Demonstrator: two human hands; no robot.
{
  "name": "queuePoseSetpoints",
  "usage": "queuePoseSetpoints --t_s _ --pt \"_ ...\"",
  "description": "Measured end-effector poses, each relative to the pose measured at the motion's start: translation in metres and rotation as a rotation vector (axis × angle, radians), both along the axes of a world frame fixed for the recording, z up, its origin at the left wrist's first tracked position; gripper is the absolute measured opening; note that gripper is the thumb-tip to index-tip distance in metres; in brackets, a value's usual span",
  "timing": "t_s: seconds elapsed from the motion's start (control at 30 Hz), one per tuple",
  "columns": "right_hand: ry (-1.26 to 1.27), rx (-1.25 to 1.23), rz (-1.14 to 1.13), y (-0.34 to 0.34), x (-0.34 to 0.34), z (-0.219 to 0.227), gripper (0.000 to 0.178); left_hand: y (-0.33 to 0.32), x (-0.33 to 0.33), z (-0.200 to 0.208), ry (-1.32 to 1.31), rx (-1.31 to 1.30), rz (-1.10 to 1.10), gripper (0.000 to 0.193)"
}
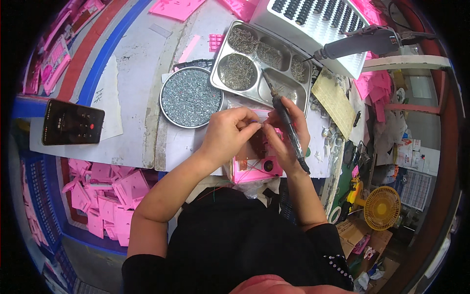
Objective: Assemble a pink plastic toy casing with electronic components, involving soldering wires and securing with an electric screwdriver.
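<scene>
My right hand (293, 134) is closed around a slim black-handled tool (286, 115). The tool's thin metal shaft points up and away over the compartment tray (211, 73). With thumb and fingers pinched together, my left hand (230, 131) meets my right fingertips; whatever small thing is between them is too small to make out. Just below both hands lies a pink plastic housing (249, 171) with thin wires and a dark round part, partly covered by my fingers. A round metal dish of small silvery pins or screws (191, 98) stands left of the tray.
A phone (73, 122) lies at left. Pink parts fill a bin (110, 196) below it. A grey powered tool (360, 45) hangs at upper right before a white rack (313, 34) of black pieces. A beige board (334, 100) and a yellow fan (382, 208) are on the right.
</scene>
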State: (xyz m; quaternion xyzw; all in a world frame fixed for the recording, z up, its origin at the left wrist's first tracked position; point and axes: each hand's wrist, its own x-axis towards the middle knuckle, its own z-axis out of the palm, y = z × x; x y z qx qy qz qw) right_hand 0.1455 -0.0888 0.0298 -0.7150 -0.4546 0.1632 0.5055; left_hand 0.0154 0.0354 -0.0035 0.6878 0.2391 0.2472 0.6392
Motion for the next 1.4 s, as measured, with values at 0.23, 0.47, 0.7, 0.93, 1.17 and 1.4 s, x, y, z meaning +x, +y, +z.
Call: queuePoseSetpoints --t_s 0.23,0.47,0.7,0.93,1.17,1.4 --pt "0.020 -0.002 -0.009 0.006 -0.003 -0.004 0.062 0.004 0.000 -0.006 -0.095 0.082 -0.010 0.016" --pt "0.023 -0.009 -0.004 0.005 0.003 0.000 0.061 0.005 0.002 -0.005 -0.117 0.134 -0.027 0.012" --pt "-0.024 0.096 0.024 0.001 0.009 -0.003 0.058 -0.002 0.001 0.001 -0.011 -0.068 -0.069 0.013" --pt "0.009 0.192 0.091 -0.004 0.021 -0.008 0.059 -0.006 0.002 0.006 0.028 0.049 -0.079 0.012" --pt "0.042 0.115 0.063 -0.013 0.022 -0.006 0.060 -0.012 0.005 0.008 0.029 0.235 -0.068 0.010" --pt "-0.125 0.104 0.013 -0.050 0.019 -0.016 0.059 -0.023 0.006 0.019 0.083 0.412 -0.004 0.010"
